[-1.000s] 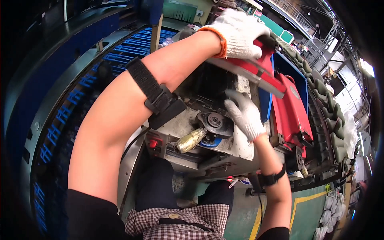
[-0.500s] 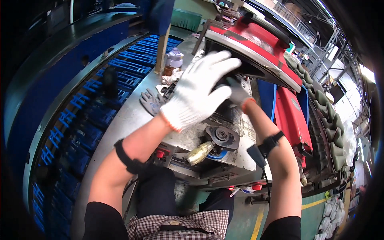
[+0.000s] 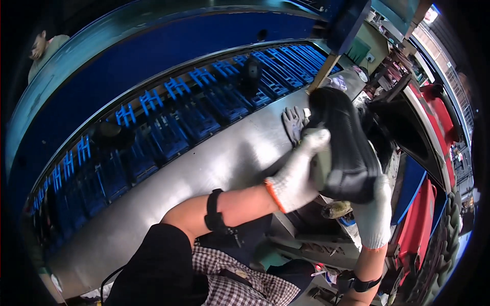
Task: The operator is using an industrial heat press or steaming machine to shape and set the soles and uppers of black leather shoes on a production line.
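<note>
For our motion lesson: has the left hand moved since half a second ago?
Yes, the left hand has drawn back toward the person: then right of the grey glove on the metal table, now below that glove in the picture.

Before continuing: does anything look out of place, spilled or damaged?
A loose grey glove lies on the silver metal tabletop, odd because the left hand and right hand wear white knit gloves. No spill or damage shows, though the glossy black piece they hold is blurred.

White orange-cuffed gloves [image 3: 295,187], black sleeve [image 3: 158,260], checked garment [image 3: 222,285]
</note>
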`<state>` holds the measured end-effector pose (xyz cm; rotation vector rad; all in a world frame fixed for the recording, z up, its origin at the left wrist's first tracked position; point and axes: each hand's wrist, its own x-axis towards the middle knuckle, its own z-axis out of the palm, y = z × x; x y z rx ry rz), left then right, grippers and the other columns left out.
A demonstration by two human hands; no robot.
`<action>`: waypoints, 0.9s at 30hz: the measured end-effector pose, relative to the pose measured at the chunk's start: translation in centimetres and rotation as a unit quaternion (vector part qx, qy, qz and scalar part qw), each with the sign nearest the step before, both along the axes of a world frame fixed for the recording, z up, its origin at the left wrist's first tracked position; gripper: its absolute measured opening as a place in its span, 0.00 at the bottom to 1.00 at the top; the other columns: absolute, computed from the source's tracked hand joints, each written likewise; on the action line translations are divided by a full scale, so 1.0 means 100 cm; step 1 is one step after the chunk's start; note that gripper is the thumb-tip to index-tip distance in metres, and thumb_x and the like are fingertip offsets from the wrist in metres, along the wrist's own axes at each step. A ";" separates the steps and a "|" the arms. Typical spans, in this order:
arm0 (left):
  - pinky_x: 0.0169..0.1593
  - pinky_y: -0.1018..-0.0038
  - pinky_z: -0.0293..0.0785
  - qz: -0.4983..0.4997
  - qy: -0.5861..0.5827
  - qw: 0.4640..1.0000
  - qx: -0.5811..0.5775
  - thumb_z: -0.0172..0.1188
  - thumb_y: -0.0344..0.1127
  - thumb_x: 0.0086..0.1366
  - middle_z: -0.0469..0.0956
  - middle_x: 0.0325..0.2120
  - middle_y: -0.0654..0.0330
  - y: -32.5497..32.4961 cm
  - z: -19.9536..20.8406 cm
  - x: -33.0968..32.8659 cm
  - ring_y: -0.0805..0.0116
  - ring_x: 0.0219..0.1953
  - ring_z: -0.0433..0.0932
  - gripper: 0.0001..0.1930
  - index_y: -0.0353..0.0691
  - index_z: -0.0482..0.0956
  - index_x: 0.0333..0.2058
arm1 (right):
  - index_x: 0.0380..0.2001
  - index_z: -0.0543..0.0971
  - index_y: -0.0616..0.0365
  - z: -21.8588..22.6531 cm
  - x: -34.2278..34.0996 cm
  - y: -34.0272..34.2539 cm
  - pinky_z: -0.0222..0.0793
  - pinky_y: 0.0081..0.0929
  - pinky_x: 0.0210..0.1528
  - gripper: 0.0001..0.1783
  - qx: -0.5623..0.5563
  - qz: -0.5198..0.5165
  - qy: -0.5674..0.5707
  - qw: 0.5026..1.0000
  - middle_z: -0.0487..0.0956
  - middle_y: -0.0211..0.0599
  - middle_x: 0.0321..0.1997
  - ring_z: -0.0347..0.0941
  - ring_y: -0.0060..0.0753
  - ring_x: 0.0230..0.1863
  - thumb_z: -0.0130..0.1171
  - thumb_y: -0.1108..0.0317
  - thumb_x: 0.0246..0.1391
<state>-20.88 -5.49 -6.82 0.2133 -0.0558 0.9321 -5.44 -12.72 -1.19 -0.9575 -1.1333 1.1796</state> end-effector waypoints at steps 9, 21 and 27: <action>0.44 0.69 0.77 0.271 0.515 0.810 -0.073 0.71 0.38 0.53 0.82 0.39 0.59 0.149 -0.068 -0.121 0.67 0.38 0.81 0.22 0.37 0.80 0.46 | 0.72 0.60 0.69 0.009 0.065 -0.067 0.62 0.45 0.72 0.40 0.198 -0.287 -0.261 0.900 0.70 0.52 0.70 0.66 0.47 0.72 0.46 0.46 0.72; 0.75 0.51 0.52 0.295 0.842 0.451 0.009 0.58 0.71 0.61 0.55 0.73 0.33 0.290 -0.177 -0.173 0.36 0.75 0.54 0.57 0.39 0.46 0.76 | 0.65 0.70 0.70 -0.001 0.097 -0.105 0.69 0.37 0.64 0.26 0.143 -0.449 -0.194 0.860 0.77 0.48 0.60 0.74 0.39 0.61 0.48 0.65 0.69; 0.69 0.67 0.64 0.465 0.576 0.613 0.276 0.53 0.38 0.74 0.74 0.63 0.48 0.128 -0.072 -0.101 0.60 0.64 0.73 0.28 0.31 0.67 0.68 | 0.57 0.80 0.65 -0.023 0.114 -0.050 0.70 0.29 0.63 0.17 0.115 -0.392 -0.305 0.860 0.81 0.40 0.58 0.76 0.30 0.58 0.54 0.71 0.68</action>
